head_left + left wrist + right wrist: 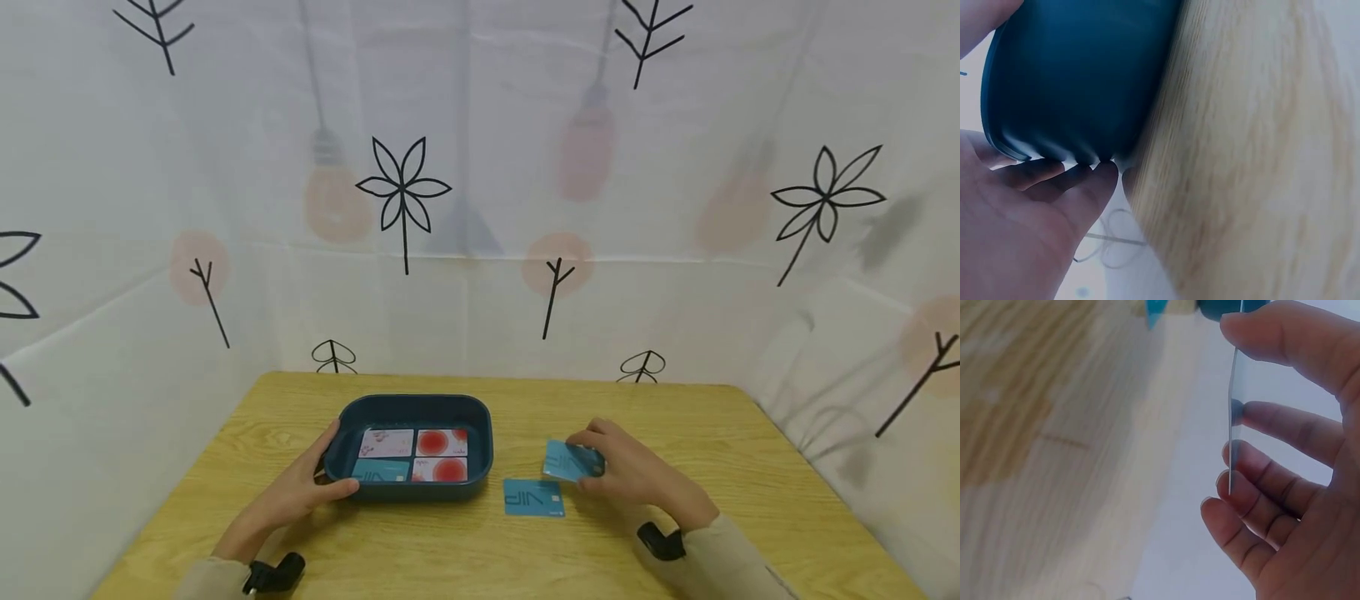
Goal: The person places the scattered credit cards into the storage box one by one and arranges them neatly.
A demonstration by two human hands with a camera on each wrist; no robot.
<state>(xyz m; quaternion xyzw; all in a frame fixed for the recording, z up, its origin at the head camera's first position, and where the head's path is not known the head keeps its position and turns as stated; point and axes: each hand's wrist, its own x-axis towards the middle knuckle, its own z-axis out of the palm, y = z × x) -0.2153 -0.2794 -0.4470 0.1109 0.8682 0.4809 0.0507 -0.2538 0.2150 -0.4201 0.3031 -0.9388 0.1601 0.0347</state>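
My right hand (626, 467) pinches a blue VIP card (566, 461) between thumb and fingers, above the wooden table. Seen edge-on in the right wrist view, the card (1231, 434) runs from the thumb down to the fingertips. Below it and to its left, another blue VIP card (534, 498) lies flat on the tabletop. My left hand (300, 483) holds the left end of a dark blue rectangular box (420, 493), thumb at the front corner. In the left wrist view, the fingertips press on the wall of the box (1079, 81).
Inside the box lie several cards in two rows: a pale pink one (386, 443), a blue VIP one (380, 471) and red-patterned ones (441, 442). The wooden table (465, 558) ends at a white curtain (465, 308) printed with plants and bulbs.
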